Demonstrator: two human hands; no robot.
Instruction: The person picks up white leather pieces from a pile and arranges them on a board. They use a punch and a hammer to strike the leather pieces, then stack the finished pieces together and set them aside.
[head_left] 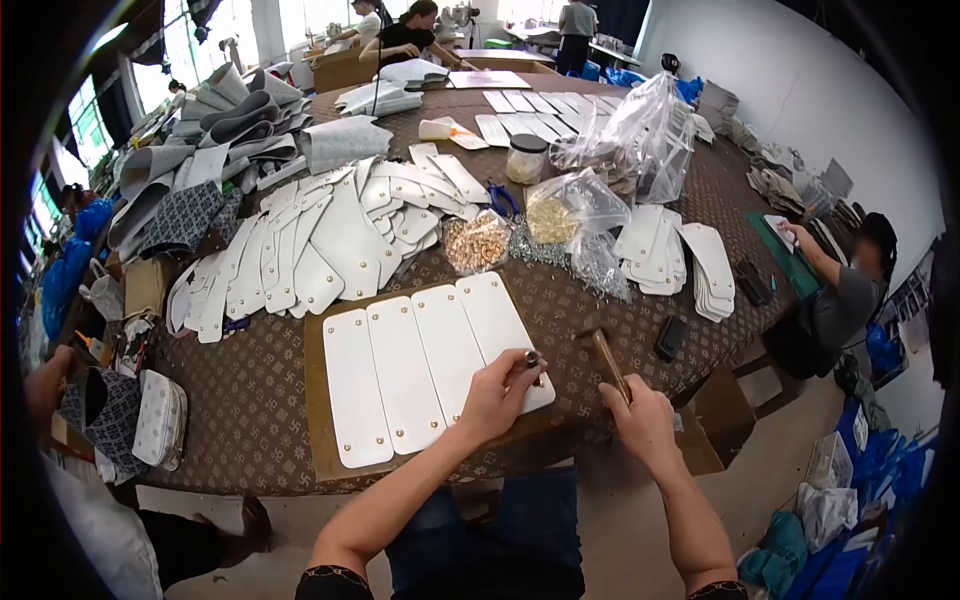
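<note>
Left hand [497,393] fingers clamped on punch [532,358] at fourth panel [500,325], desk [260,400] near edge; right hand [640,420] gripping hammer [607,362] — left panels [375,385] show studs, judged done.

A short metal punch [532,358] stands nearly upright, its round dark top showing. Its tip rests on the near end of the rightmost white panel [495,312]. That panel is long, flat and round-cornered, and lies on a brown board [316,420]. Just to the right, a wooden-handled hammer [608,360] is tilted above the table edge, head at the far end.
</note>
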